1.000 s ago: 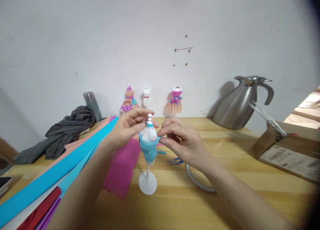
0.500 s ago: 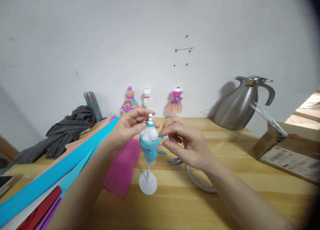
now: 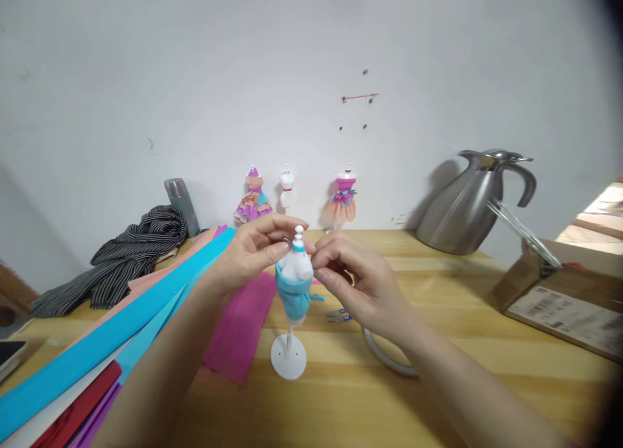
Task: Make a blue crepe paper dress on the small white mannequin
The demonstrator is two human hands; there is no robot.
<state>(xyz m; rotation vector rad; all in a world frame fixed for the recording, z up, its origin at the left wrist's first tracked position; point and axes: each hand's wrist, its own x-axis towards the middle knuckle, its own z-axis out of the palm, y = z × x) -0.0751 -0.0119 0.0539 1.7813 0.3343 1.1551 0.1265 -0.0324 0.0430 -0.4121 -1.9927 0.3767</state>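
Observation:
A small white mannequin (image 3: 294,266) on a thin stem and round white base (image 3: 289,363) stands on the wooden table (image 3: 462,344). Blue crepe paper (image 3: 294,300) is wrapped round its waist. My left hand (image 3: 253,248) pinches the mannequin's left shoulder near the neck. My right hand (image 3: 357,280) presses thumb and forefinger on the blue paper at the mannequin's right side.
Long blue, pink, red and purple paper strips (image 3: 97,350) lie at left, a magenta sheet (image 3: 241,328) beside the base. A tape ring (image 3: 384,357) and small scissors (image 3: 339,315) lie under my right wrist. Three dressed mannequins (image 3: 287,191), a steel jug (image 3: 462,204), a striped cloth (image 3: 121,253), a cardboard box (image 3: 559,298).
My right hand has closed in against the mannequin, flattening the blue paper flap that stuck out. The mannequin has shifted slightly right. My left hand keeps its grip.

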